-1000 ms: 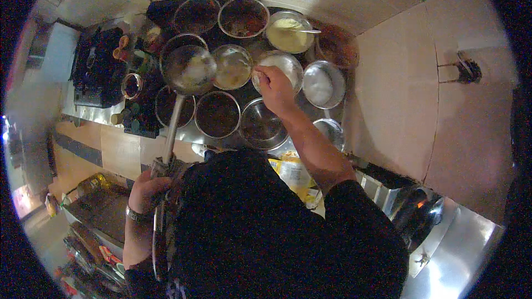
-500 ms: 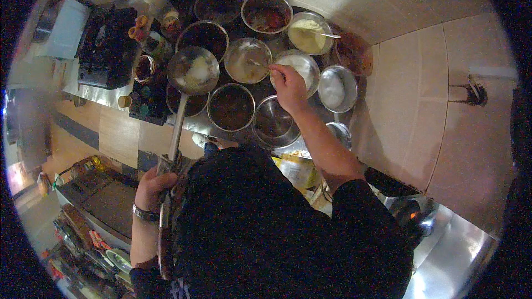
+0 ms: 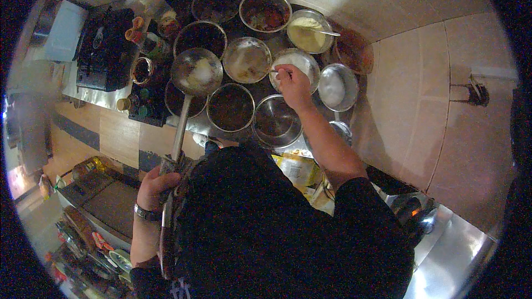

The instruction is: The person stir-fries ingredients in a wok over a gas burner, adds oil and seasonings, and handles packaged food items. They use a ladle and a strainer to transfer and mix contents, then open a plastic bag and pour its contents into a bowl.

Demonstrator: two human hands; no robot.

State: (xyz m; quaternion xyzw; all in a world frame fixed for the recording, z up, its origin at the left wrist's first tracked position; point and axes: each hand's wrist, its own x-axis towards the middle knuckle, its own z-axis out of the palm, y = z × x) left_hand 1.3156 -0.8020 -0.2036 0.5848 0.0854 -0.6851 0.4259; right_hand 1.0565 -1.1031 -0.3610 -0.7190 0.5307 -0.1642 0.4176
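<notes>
A long-handled ladle (image 3: pixel 178 130) is held level by my left hand (image 3: pixel 158 185), its fingers wrapped round the lower handle. White granular stuff (image 3: pixel 200 71) lies in the ladle's bowl, above the group of metal pots. My right hand (image 3: pixel 293 86) is closed in a pinch on what looks like a small spoon (image 3: pixel 274 71); only a short bit of it shows. That hand hovers over the near edge of a metal bowl of white powder (image 3: pixel 302 56). Just left of the hand is a metal bowl (image 3: pixel 247 60) with a brownish-white bottom.
Several round pots crowd the counter, including a dark-filled one (image 3: pixel 230 107) and an empty-looking steel one (image 3: pixel 277 122). Farther back stands a bowl of pale yellow stuff (image 3: pixel 306 37) with a spoon in it. Jars (image 3: pixel 143 70) sit at left; a tiled wall (image 3: pixel 410 88) bounds the right.
My right hand has drawn slightly right, taking the spoon from the brownish-white bowl toward the white powder bowl. The ladle has shifted slightly right.
</notes>
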